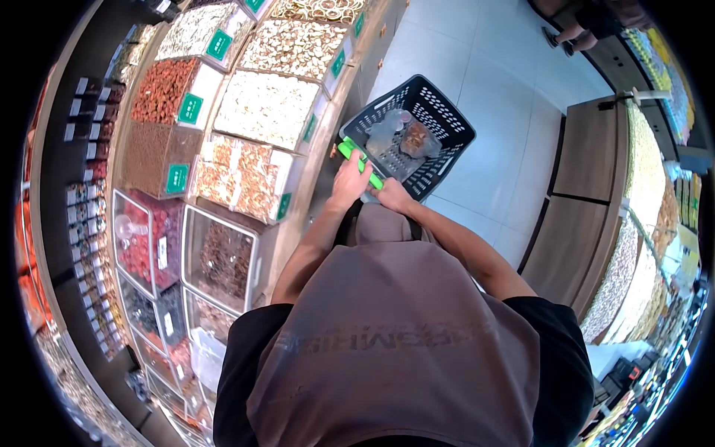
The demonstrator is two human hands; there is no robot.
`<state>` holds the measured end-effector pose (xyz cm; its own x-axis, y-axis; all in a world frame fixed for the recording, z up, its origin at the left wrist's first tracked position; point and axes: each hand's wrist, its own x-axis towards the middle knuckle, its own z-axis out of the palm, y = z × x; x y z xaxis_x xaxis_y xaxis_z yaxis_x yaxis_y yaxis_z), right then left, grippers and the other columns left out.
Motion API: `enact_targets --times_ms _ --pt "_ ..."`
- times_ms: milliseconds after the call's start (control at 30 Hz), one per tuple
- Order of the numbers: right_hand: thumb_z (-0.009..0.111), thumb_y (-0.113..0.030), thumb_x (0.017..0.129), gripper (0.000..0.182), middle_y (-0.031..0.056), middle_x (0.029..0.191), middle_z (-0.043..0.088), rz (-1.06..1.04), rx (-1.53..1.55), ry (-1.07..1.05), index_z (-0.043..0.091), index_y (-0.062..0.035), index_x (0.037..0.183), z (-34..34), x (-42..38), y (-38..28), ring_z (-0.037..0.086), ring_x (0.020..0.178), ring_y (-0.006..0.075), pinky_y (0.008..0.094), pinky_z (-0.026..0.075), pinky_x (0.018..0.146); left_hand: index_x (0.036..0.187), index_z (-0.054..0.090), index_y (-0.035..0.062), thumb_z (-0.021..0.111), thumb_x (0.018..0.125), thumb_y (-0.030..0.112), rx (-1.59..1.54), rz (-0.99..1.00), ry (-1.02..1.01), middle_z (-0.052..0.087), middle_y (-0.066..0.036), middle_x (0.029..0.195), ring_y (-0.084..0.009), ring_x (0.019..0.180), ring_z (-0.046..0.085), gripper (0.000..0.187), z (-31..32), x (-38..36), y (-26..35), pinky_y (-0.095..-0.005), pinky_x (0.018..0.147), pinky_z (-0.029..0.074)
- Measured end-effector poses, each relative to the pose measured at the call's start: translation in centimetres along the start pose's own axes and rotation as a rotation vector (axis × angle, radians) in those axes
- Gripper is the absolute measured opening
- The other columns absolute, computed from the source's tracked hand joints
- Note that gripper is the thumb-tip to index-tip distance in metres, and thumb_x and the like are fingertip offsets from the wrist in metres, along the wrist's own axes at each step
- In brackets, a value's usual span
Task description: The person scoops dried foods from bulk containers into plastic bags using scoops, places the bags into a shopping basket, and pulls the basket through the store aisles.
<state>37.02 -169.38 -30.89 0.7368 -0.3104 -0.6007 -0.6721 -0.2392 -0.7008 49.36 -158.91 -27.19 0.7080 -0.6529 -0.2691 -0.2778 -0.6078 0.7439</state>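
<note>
A black perforated basket (447, 112) hangs or stands in front of my body, with a bright green handle (363, 164) along its near side. My left hand (352, 181) is closed round the left part of this handle. Close beside it, my right hand (390, 195) grips the handle's right end. Inside the basket lie a clear plastic bag with brown items (417, 140) and another pale, translucent bag (383, 134) whose contents I cannot make out.
Bins of dried goods (266, 108) with green labels line the left, above lidded clear boxes (221, 257). Tiled floor (491, 149) lies ahead. Wooden cabinets (570, 238) and more bins run along the right. A person's legs (573, 37) show at the top right.
</note>
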Motion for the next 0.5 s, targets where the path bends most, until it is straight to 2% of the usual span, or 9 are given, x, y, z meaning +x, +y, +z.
enact_targets --times_ms 33,100,167,200,267,300,367,400,500 --pt "0.067 -0.039 0.087 0.048 0.0265 0.073 0.065 0.004 -0.033 -0.044 0.067 0.009 0.082 -0.5 -0.7 0.5 0.069 0.073 0.0368 0.0476 0.05 0.07 0.115 0.048 0.0055 0.06 0.093 0.028 0.004 -0.015 0.035 0.064 -0.03 0.095 -0.0462 0.093 0.063 0.034 1.0 -1.0 0.3 -0.0526 0.082 0.046" --pt "0.067 -0.038 0.086 0.047 0.0277 0.074 0.065 -0.003 -0.067 -0.096 0.067 0.0088 0.082 -1.5 -2.1 1.2 0.069 0.075 0.0382 0.0485 0.05 0.072 0.116 0.047 0.0061 0.061 0.092 0.028 -0.011 -0.041 0.094 0.064 -0.03 0.097 -0.0468 0.095 0.062 0.035 2.9 -3.1 1.3 -0.0523 0.083 0.046" --pt "0.066 -0.033 0.085 0.041 0.031 0.08 0.066 -0.053 -0.153 -0.08 0.068 0.0079 0.082 -1.8 -3.3 1.9 0.068 0.083 0.0433 0.0504 0.051 0.075 0.121 0.042 0.0074 0.064 0.09 0.027 -0.035 -0.092 0.195 0.064 -0.03 0.099 -0.0485 0.097 0.061 0.043 4.9 -4.4 2.2 -0.0519 0.086 0.046" --pt "0.066 -0.033 0.085 0.041 0.031 0.08 0.066 -0.068 -0.157 -0.107 0.068 0.0079 0.082 -1.3 -3.2 3.1 0.068 0.083 0.0433 0.0504 0.051 0.075 0.123 0.041 0.0106 0.065 0.087 0.024 -0.064 -0.133 0.194 0.064 -0.03 0.098 -0.0491 0.096 0.061 0.046 5.9 -5.0 2.4 -0.0526 0.085 0.047" --pt "0.059 -0.036 0.089 0.047 0.0343 0.089 0.065 -0.224 -0.111 -0.086 0.068 0.0104 0.087 0.5 -2.0 5.3 0.066 0.089 0.0473 0.0534 0.051 0.078 0.123 0.042 0.014 0.063 0.086 0.02 -0.096 -0.209 0.227 0.064 -0.029 0.096 -0.0485 0.095 0.062 0.043 7.6 -6.5 2.8 -0.0529 0.083 0.047" --pt "0.054 -0.031 0.091 0.043 0.034 0.089 0.065 -0.285 -0.173 -0.041 0.066 0.0109 0.088 0.1 -3.3 3.6 0.066 0.09 0.0474 0.0542 0.05 0.077 0.123 0.042 0.0156 0.062 0.086 0.019 -0.119 -0.25 0.225 0.064 -0.029 0.095 -0.0479 0.094 0.062 0.042 8.0 -7.1 2.9 -0.0528 0.081 0.047" --pt "0.055 -0.027 0.09 0.036 0.0322 0.088 0.066 -0.247 -0.127 -0.002 0.067 0.0062 0.091 2.4 -2.8 5.8 0.065 0.091 0.0473 0.054 0.05 0.077 0.121 0.045 0.0175 0.061 0.086 0.018 -0.139 -0.314 0.23 0.064 -0.027 0.092 -0.046 0.092 0.063 0.039 8.1 -9.1 3.6 -0.0516 0.078 0.048" --pt "0.056 -0.027 0.089 0.034 0.0315 0.088 0.066 -0.23 -0.112 0.024 0.068 0.0043 0.092 2.9 -2.8 5.8 0.065 0.091 0.0473 0.054 0.05 0.077 0.12 0.046 0.0178 0.061 0.087 0.018 -0.13 -0.247 0.294 0.063 -0.027 0.091 -0.0454 0.091 0.064 0.036 8.7 -10.0 2.8 -0.0515 0.078 0.048" --pt "0.058 -0.028 0.088 0.032 0.03 0.088 0.067 -0.365 -0.135 -0.1 0.069 0.0018 0.092 3.9 -3.5 5.5 0.066 0.091 0.0457 0.0533 0.05 0.076 0.121 0.047 0.0159 0.059 0.087 0.021 -0.138 -0.334 0.246 0.064 -0.028 0.099 -0.046 0.098 0.062 0.036 7.9 -11.8 2.3 -0.0518 0.085 0.048"
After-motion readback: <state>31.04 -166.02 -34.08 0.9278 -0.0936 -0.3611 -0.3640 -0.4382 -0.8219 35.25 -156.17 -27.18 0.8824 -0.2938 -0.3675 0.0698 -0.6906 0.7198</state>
